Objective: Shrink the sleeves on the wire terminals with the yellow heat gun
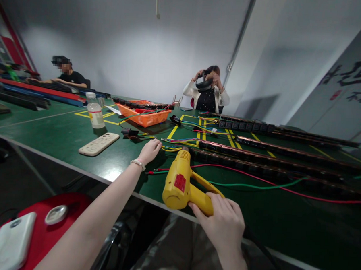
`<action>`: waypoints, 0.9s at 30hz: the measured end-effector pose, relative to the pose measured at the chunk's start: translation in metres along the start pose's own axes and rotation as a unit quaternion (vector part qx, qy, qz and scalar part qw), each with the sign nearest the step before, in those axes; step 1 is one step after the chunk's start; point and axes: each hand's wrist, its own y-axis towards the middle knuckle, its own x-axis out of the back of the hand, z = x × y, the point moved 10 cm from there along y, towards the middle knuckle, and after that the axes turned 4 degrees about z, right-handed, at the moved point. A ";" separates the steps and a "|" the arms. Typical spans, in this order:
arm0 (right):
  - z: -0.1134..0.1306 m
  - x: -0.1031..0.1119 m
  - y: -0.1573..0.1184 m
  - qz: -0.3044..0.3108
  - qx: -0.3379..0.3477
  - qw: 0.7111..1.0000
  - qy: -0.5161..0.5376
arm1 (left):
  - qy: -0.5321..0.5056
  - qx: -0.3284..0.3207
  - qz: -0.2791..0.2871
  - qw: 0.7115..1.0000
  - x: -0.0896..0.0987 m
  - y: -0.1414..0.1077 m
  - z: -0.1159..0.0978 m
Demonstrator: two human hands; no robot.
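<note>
My right hand point(224, 220) is wrapped round the handle of a yellow heat gun point(178, 181) near the table's front edge. The gun's nozzle points away from me, toward the near end of a long dark wiring bar point(242, 162). To its left, my left hand point(151, 150) is closed on thin coloured wires point(170, 149) that come from the bar's end. My fingertips are partly hidden, so the exact grip is hard to see. Beyond that hand lies a black connector point(130, 133). Red and green cables point(256, 186) run across the table beside the gun.
On the green table stand an orange basket point(148, 119), a bottle point(95, 112) and a phone in a beige case point(99, 143). More long bars point(288, 150) lie to the right. Across the table a person point(208, 90) holds a headset; another person point(70, 77) sits at far left. A red stool point(70, 204) stands lower left.
</note>
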 end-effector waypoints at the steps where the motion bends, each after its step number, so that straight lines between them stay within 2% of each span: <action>1: 0.000 0.001 0.000 -0.002 0.001 1.000 0.000 | -0.012 -0.002 0.014 1.000 -0.004 0.000 0.001; 5: 0.001 0.002 0.000 -0.010 0.004 1.000 -0.007 | -0.032 0.017 0.052 0.998 -0.012 0.000 0.005; 11: 0.003 0.004 0.000 -0.016 0.009 1.000 -0.022 | 0.002 0.086 0.033 0.996 0.000 -0.007 0.002; 16: 0.005 0.008 -0.001 -0.024 0.014 0.999 -0.018 | 0.027 0.158 0.038 0.986 0.001 -0.012 0.009; 21: 0.005 0.007 -0.001 -0.030 0.010 0.999 -0.016 | 0.018 0.140 0.038 0.989 -0.004 -0.010 0.012; 27: 0.019 -0.006 0.004 -0.026 0.015 0.999 0.021 | 0.010 0.123 -0.006 0.992 -0.004 -0.004 0.020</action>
